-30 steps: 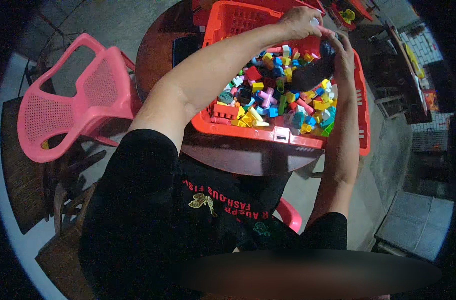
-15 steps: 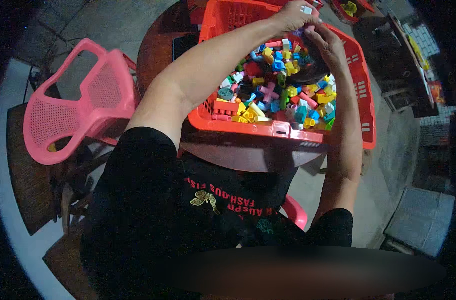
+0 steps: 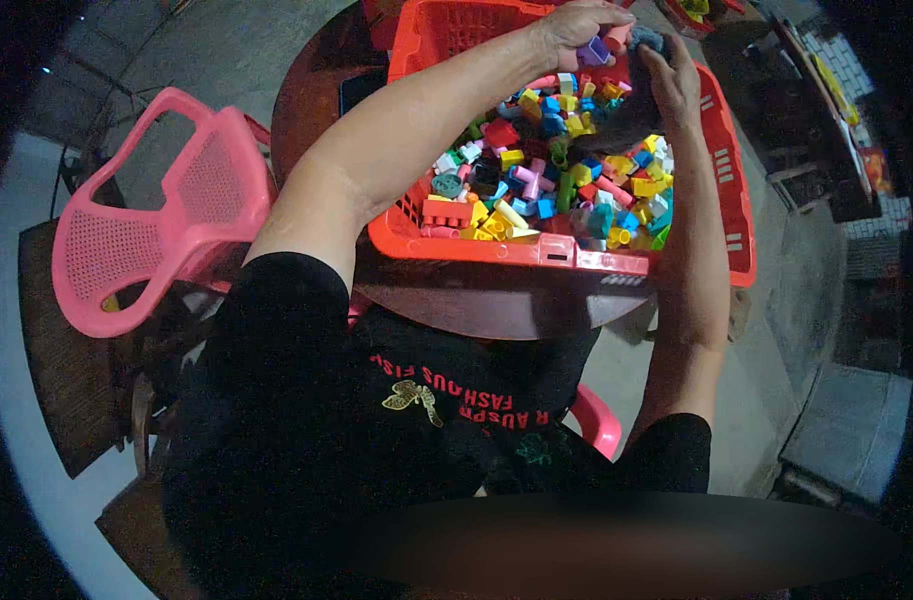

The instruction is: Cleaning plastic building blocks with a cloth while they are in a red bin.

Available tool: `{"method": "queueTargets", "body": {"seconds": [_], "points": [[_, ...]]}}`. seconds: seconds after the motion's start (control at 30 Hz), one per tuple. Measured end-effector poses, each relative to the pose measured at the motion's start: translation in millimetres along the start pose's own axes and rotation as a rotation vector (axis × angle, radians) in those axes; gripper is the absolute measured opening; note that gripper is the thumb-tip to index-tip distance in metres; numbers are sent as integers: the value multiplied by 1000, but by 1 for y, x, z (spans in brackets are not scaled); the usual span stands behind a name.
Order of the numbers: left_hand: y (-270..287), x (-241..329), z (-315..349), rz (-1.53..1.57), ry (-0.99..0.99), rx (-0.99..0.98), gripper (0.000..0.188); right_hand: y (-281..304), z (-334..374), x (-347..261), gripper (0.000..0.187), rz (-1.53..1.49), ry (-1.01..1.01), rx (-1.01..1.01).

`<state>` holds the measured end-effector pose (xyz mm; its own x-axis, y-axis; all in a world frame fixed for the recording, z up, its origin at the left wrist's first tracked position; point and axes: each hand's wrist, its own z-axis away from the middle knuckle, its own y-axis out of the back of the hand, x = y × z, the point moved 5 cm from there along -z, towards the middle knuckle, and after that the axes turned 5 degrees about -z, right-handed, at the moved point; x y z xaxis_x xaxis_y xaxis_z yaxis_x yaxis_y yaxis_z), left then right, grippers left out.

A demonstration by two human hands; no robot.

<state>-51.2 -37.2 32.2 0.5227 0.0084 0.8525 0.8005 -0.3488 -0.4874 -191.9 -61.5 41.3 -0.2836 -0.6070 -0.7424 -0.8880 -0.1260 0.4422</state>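
Above the far part of a red plastic basket, my left hand is closed round a few toy blocks. A purple block and a salmon-pink piece show between its fingers. Close to its right, my right hand curls round a grey-blue, rough-looking piece of cloth, partly hidden by the fingers. Beneath both hands, the basket holds many mixed toy blocks in yellow, blue, pink, green and white. A dark shadow covers part of them below my right hand.
The basket stands on a round dark wooden table. A pink plastic chair is on the left. Another red container with yellow pieces is at the far right. A grey box sits on the floor at the lower right.
My hands, close together before, have drawn slightly apart. The purple and salmon-pink pieces and the grey-blue cloth now show more plainly. The view has shifted a little.
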Motion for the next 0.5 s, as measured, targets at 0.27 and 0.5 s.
{"method": "queueTargets", "body": {"seconds": [0.27, 0.5], "points": [[46, -50, -32, -191, 123, 163, 9, -18, 5, -8, 38, 35, -23, -72], [9, -58, -17, -385, 285, -62, 12, 10, 7, 26, 36, 335, -83, -92]]}}
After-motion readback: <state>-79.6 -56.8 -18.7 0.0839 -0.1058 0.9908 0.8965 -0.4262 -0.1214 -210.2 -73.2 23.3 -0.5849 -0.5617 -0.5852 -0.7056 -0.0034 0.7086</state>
